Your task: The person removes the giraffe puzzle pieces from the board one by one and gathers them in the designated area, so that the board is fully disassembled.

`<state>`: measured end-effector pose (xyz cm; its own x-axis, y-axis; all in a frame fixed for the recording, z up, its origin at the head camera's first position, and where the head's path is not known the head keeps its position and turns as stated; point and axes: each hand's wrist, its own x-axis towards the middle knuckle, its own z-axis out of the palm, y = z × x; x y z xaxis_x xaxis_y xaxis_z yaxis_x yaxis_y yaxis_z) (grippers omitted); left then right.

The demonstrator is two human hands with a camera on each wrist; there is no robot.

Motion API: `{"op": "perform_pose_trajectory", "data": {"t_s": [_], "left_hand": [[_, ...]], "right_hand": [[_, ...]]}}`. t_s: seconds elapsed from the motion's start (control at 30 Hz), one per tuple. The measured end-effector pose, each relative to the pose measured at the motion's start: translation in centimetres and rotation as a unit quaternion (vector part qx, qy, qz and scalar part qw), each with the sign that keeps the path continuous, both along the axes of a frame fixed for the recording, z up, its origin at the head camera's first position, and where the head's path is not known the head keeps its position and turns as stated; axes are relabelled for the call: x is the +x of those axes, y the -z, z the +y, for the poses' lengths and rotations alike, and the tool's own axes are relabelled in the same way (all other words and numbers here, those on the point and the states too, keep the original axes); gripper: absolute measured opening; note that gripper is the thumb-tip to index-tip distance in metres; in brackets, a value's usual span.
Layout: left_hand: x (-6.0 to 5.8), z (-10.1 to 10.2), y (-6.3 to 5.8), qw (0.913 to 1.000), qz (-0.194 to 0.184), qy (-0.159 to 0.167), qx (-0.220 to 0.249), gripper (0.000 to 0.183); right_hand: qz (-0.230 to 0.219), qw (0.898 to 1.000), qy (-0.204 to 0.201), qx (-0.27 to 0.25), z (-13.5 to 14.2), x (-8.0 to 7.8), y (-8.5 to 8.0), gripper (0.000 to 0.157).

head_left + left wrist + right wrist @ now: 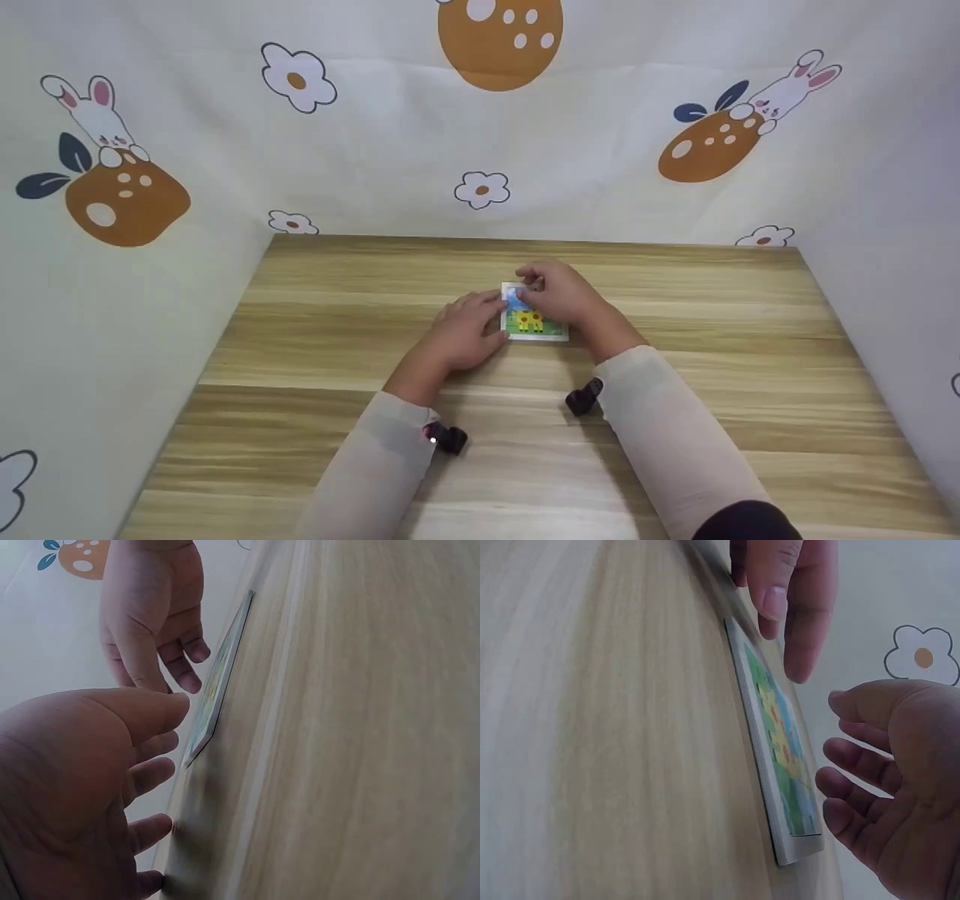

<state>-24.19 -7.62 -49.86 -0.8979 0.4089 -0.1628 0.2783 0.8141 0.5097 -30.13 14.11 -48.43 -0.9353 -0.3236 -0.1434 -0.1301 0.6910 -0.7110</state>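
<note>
A small flat picture board (531,322) with a white border lies on the table between my hands. Its picture has a yellow, spotted animal on green below a blue sky. My left hand (469,330) is at the board's left edge, thumb by the near corner and fingers spread loosely. Over the board's upper right part is my right hand (562,292), its fingers loosely bent and covering some of the picture. In the right wrist view nothing shows between the bent fingers of the right hand (907,780), and the board (776,757) lies just beyond them.
The wood-grain table (300,345) spreads around the board. Pale cloth walls (390,135) with printed rabbits, fruit and flowers enclose it at the back and both sides. Small black cameras (448,438) sit at the wrists, over pale sleeves (675,435).
</note>
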Motion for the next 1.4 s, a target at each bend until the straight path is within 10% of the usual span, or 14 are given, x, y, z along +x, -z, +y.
{"op": "perform_pose_trajectory", "data": {"t_s": [1.4], "left_hand": [[-0.2, 0.1, 0.5, 0.9996, 0.005, -0.015, -0.025, 0.055]], "right_hand": [[-0.032, 0.996, -0.034, 0.076, -0.7, -1.2, -0.1, 0.036]]}}
